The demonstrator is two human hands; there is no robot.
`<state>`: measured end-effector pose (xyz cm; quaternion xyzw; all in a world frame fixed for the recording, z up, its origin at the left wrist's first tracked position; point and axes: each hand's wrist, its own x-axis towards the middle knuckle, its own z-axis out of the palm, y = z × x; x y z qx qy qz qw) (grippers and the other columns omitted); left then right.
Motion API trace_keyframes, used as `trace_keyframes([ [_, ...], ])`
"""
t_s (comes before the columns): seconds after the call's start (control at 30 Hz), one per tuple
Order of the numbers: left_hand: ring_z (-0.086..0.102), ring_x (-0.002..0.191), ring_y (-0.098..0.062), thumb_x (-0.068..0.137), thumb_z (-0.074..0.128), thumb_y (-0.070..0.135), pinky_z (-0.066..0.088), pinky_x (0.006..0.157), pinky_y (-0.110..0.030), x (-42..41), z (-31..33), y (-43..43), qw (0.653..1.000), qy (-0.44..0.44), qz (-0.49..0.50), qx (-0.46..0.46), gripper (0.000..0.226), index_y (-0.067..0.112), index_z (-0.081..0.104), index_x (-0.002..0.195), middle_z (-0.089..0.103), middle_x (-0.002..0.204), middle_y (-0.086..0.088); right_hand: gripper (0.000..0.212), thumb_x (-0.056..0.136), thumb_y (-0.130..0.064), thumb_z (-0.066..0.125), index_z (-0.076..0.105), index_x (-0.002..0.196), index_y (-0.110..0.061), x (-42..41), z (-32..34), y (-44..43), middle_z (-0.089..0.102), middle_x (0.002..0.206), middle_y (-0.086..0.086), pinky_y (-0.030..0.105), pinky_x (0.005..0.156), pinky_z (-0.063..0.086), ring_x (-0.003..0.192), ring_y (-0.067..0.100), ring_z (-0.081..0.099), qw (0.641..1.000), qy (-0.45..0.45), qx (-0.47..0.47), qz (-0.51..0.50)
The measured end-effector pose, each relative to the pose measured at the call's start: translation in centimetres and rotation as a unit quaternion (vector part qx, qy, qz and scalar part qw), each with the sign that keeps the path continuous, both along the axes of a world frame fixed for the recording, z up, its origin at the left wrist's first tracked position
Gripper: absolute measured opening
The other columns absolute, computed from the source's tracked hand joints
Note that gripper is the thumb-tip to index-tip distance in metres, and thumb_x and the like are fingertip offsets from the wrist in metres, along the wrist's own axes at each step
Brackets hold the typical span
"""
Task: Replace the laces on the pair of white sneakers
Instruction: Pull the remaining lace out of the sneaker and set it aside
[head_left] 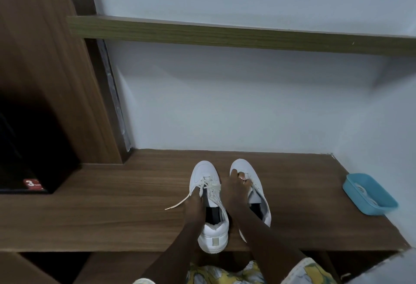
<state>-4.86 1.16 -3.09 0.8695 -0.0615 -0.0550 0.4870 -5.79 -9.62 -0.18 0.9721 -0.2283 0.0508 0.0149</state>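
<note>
1. The two white sneakers stand upright, side by side, toes toward the wall, on the wooden desktop (112, 216) close to its front edge.
2. The left sneaker (203, 175) is laced. A loose lace end (177, 203) trails out leftward across the wood.
3. The left hand (194, 207) sits on the left sneaker's outer side beside the opening. Its fingers curl down over the edge and grip the shoe. Whether they also pinch the lace cannot be told.
4. The right hand (235, 188) lies over the forepart of the right sneaker (244, 166). Its fingers are bent tight and pinch the lacing (249, 176).
5. A blue tray (382, 207) sits at the far right of the desktop, well apart from the sneakers. White spare laces (363, 190) lie inside it.
</note>
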Motion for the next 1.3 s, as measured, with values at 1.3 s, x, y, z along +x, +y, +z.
trace_keyframes([
  [1.3,0.052,0.085,-0.016,0.100,0.034,0.011,0.040,0.072,-0.024,0.2,-0.6,0.2,1.000,0.006,-0.016,0.009,0.031,0.010,0.053,0.125,0.063,0.114,-0.012,0.025,0.049,-0.011,0.087,0.064,0.057,-0.007,0.0,-0.4,0.3,0.060,0.064,0.010,0.033,0.052,0.049,0.061,0.029,0.062,0.981,-0.106,0.111,-0.115],
])
